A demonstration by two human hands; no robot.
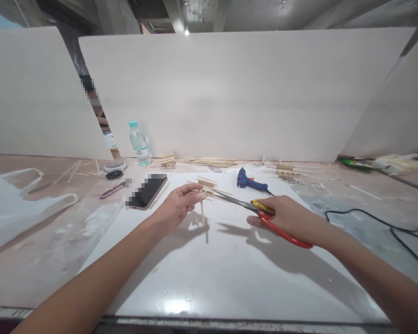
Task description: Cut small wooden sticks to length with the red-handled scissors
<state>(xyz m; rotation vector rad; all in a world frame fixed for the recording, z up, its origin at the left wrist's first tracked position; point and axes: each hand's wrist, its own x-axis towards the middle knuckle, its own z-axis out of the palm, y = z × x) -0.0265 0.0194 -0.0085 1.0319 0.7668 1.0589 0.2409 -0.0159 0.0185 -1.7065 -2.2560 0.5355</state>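
My left hand (183,202) pinches a thin wooden stick (202,212), which hangs down from my fingertips above a white board (181,283). In my right hand (285,215) is a pair of scissors (242,202) with red and yellow handles. Their blades point left, with the tips close to my left fingertips; whether they touch the stick I cannot tell. Just behind my left fingers lies a small wooden stick model (206,183), partly hidden by them. A blue glue gun (252,181) rests on the board beyond the scissors.
A phone (149,191) lies left of my left hand, beside a purple cutter (113,189). Behind stand a water bottle (139,144) and a bundle of sticks (209,162). Another stick model (287,170) is at the back right. A black cable (365,214) curls at right; a plastic bag (17,204) lies left.
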